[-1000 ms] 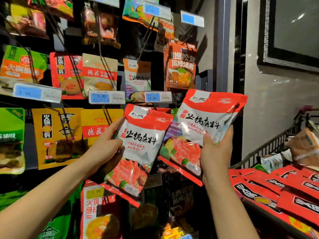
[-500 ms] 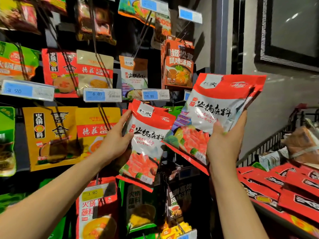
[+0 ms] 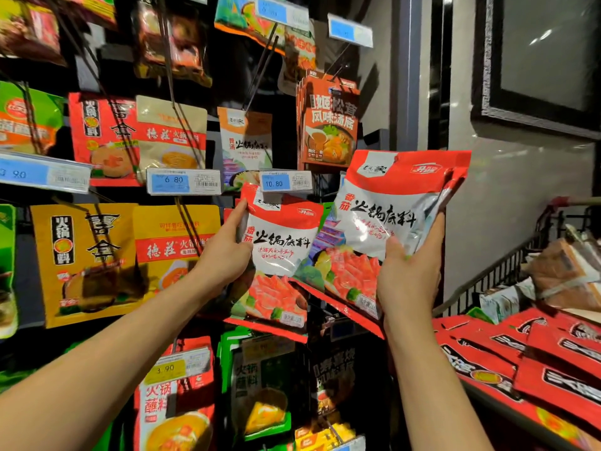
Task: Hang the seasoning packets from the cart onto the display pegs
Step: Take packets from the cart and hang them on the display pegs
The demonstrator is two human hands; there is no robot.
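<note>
My left hand (image 3: 224,252) grips the left edge of a red-and-white seasoning packet (image 3: 279,255), whose top sits right under the 10.80 price tag (image 3: 285,182) at the end of a peg. Whether the packet hangs on that peg is hidden. My right hand (image 3: 409,271) holds a small stack of the same red-and-white packets (image 3: 387,219) tilted to the right, just beside the first one. At the lower right, the cart (image 3: 507,268) carries several red packets (image 3: 533,356).
The peg wall is full of hanging packets: yellow ones (image 3: 81,262) at the left, orange soup-base packets (image 3: 328,122) above, dipping-sauce packets (image 3: 175,395) below. Price tags such as the 6.80 tag (image 3: 183,181) stick out on peg ends. A grey wall (image 3: 520,196) stands at the right.
Both hands have risen. The left-hand packet went up until its top reached the 10.80 tag; the right-hand stack lifted and shifted right.
</note>
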